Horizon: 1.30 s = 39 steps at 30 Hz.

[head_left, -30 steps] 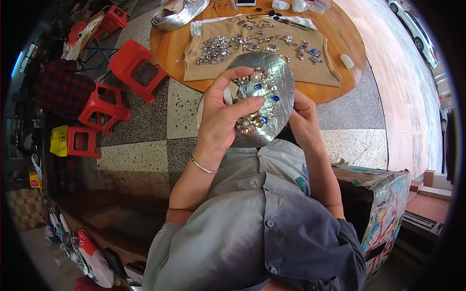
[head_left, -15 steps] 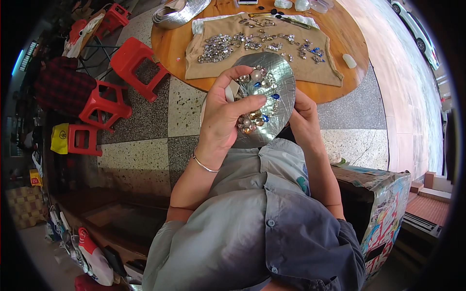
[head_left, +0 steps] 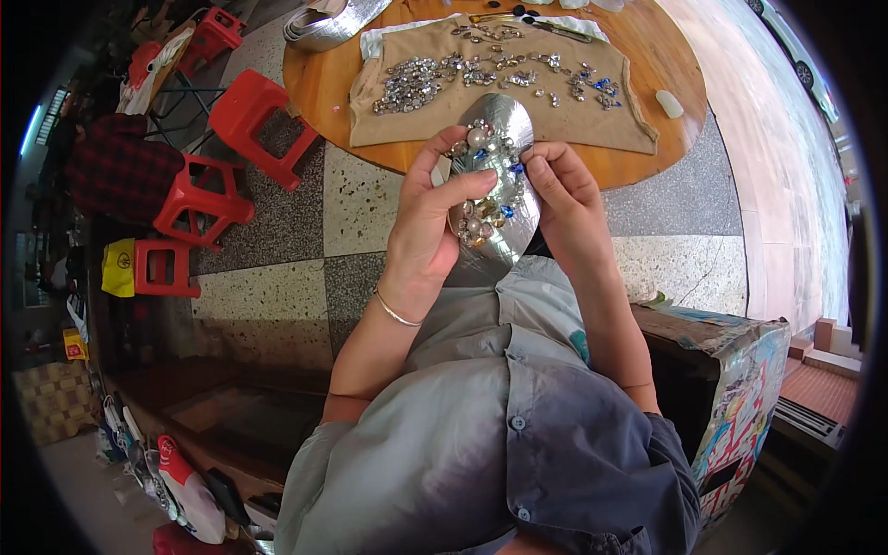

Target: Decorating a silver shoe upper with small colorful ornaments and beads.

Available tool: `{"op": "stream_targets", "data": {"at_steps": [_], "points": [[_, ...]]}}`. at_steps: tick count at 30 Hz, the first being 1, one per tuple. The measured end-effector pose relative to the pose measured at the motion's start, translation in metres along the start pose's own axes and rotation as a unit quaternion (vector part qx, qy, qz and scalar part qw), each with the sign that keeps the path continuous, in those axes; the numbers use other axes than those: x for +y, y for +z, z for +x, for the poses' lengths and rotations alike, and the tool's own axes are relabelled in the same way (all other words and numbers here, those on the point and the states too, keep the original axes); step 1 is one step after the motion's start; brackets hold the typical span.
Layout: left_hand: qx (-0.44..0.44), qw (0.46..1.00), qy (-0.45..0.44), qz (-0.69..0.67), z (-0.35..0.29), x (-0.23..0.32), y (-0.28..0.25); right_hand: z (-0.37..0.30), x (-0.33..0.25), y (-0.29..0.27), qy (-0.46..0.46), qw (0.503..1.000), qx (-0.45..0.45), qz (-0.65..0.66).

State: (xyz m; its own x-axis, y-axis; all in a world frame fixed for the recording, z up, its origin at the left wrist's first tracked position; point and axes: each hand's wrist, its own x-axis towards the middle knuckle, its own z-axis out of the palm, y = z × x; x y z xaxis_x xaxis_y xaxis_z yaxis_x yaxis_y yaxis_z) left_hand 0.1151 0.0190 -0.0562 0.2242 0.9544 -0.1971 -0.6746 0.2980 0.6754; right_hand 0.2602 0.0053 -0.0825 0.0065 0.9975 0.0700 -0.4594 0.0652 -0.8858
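Note:
A shiny silver piece of sheet material (head_left: pixel 507 113), set with pearls, clear and amber stones and blue gems, is held up in front of me, between my body and the table. My left hand (head_left: pixel 421 208) grips its left side, thumb lying across the jewelled front. At the right edge, beside a blue gem, my right hand (head_left: pixel 564 190) pinches the piece between thumb and fingers. Whether a small stone is also in that pinch cannot be seen. Part of the jewelled pattern is hidden under my left thumb, and the back faces away.
On the round wooden table (head_left: pixel 319 92) lies a tan cloth (head_left: pixel 518 129) with many loose stones (head_left: pixel 414 83) and tweezers (head_left: pixel 561 31). A silver roll (head_left: pixel 333 23) sits at the far left edge. Red stools (head_left: pixel 259 125) stand left; a box (head_left: pixel 749 379) is at my right.
The silver piece has turned and bent, so it looks narrower. My right hand has come from behind it to the front of its right edge. My left hand keeps its hold.

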Motion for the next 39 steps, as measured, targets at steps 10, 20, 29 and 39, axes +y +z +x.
{"op": "stream_targets", "data": {"at_steps": [10,20,29,39], "points": [[0.021,0.998,-0.029,-0.054,0.012,-0.016,-0.006,0.006,0.011,-0.004,0.105,0.964,-0.034,0.242],[-0.025,0.994,0.065,0.084,0.014,-0.001,-0.001,0.013,0.008,-0.003,0.008,0.992,0.036,0.123],[-0.032,0.996,0.028,0.080,0.004,0.010,-0.006,0.000,0.018,-0.010,-0.014,0.996,-0.029,-0.086],[-0.041,0.996,-0.007,0.078,0.000,0.018,-0.017,-0.004,0.032,0.000,-0.053,0.993,-0.060,-0.086]]}}
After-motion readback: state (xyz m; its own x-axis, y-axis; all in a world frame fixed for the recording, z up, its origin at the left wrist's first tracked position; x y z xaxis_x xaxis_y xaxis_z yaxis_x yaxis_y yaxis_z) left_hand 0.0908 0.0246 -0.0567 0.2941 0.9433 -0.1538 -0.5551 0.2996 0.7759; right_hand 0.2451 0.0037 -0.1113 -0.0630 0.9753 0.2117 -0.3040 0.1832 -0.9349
